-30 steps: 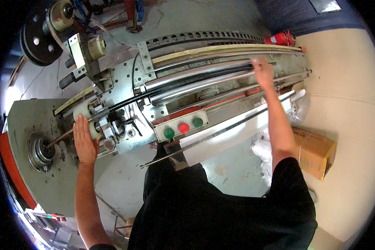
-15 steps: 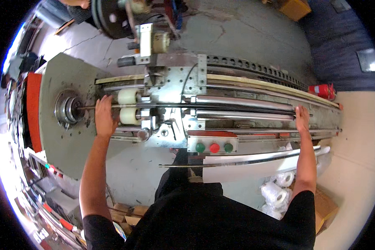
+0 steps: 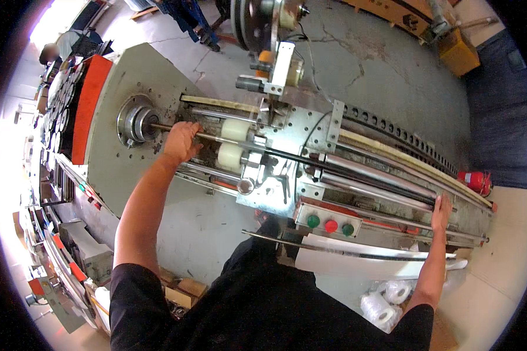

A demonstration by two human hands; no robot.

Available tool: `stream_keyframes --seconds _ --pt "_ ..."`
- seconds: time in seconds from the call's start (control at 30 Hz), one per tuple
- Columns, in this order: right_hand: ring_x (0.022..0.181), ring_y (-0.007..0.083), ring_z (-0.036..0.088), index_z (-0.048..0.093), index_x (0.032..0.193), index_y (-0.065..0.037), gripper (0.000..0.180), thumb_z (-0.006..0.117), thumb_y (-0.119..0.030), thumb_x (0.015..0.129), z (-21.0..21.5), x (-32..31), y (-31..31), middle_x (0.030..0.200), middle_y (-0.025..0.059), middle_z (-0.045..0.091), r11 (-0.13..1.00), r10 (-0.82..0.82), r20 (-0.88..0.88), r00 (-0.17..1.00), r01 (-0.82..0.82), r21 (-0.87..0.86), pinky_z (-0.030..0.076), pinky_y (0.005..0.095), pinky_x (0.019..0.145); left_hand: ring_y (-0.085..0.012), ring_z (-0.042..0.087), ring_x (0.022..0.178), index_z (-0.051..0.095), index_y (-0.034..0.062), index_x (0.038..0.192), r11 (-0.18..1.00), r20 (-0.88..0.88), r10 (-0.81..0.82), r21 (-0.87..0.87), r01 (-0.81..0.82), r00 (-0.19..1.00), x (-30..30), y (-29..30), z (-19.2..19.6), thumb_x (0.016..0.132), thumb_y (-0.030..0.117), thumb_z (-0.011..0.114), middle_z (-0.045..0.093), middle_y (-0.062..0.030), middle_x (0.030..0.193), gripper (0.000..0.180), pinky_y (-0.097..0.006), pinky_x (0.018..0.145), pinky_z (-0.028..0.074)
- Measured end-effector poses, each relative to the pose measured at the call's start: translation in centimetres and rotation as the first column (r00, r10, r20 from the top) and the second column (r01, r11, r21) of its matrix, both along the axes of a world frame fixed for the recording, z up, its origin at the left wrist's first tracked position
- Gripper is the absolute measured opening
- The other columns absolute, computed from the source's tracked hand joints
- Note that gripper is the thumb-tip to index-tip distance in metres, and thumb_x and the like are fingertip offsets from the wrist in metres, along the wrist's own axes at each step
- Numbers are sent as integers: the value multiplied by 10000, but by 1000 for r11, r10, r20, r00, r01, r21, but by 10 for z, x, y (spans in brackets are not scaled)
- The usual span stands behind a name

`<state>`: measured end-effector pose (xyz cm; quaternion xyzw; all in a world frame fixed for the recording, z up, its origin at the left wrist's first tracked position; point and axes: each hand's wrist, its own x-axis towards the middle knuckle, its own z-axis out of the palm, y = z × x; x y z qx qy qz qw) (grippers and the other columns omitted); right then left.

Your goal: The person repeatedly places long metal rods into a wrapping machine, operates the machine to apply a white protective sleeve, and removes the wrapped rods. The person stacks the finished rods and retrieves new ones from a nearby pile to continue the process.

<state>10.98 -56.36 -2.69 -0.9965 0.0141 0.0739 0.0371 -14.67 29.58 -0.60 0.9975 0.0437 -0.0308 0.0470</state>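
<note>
A long rod [image 3: 287,155], bare metal at its left end and dark further along, runs from the round chuck [image 3: 139,121] of a lathe-like machine across the carriage. My left hand [image 3: 183,142] is closed round the bare end, between the chuck and two white rollers [image 3: 231,155]. Far along to the right, my right hand [image 3: 442,212] is at the rod's other end, fingers bent over it; its grip is partly hidden. Two shiny steel rollers [image 3: 373,192] lie alongside the rod. Below the carriage is a control box [image 3: 328,221] with green and red buttons.
A second rod [image 3: 269,238] lies on a white sheet [image 3: 357,266] nearest me. Wrapped rolls [image 3: 380,304] are at the lower right. A belt-wheel unit [image 3: 281,64] rises behind the carriage. A red extinguisher [image 3: 475,182] stands at the right; people are at the far left.
My left hand has gone from straight fingers beside the rod to closed round it. My right hand stays at the far end. The view has turned, so the machine now slants down rightward.
</note>
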Motion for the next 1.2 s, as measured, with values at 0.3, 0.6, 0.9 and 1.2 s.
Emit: stream_keyframes --seconds 0.3,0.6,0.9,1.2 --pt "1521 319 201 316 1568 -99 749 223 -621 1039 3 -8 24 1618 153 294 995 95 -7 995 -95 -15 42 454 1274 -366 612 998 626 100 1099 998 17 -14 60 13 1000 -12 34 -7 720 243 819 667 -140 962 449 -454 942 459" --pt "1523 338 181 310 1570 -95 730 240 -601 1049 14 -32 68 1621 147 291 993 115 50 992 -115 -3 93 468 1261 -364 617 1029 635 107 1075 998 -103 61 -12 -63 993 -11 53 3 715 242 817 682 -145 981 425 -453 942 471" --pt "1504 363 238 372 1542 -86 667 296 -542 1061 19 -55 112 1597 153 345 984 177 102 979 -174 -33 157 478 1236 -373 631 1035 654 99 1084 997 -179 63 -25 -69 982 -11 69 0 725 260 816 697 -153 1005 425 -452 967 468" --pt "1490 339 280 399 1524 -84 594 350 -465 1071 29 -72 158 1575 150 384 964 267 122 956 -266 -24 154 465 1243 -351 645 1029 656 98 1103 997 -182 36 -57 -47 983 -10 58 8 743 272 810 708 -132 1009 428 -450 946 476"
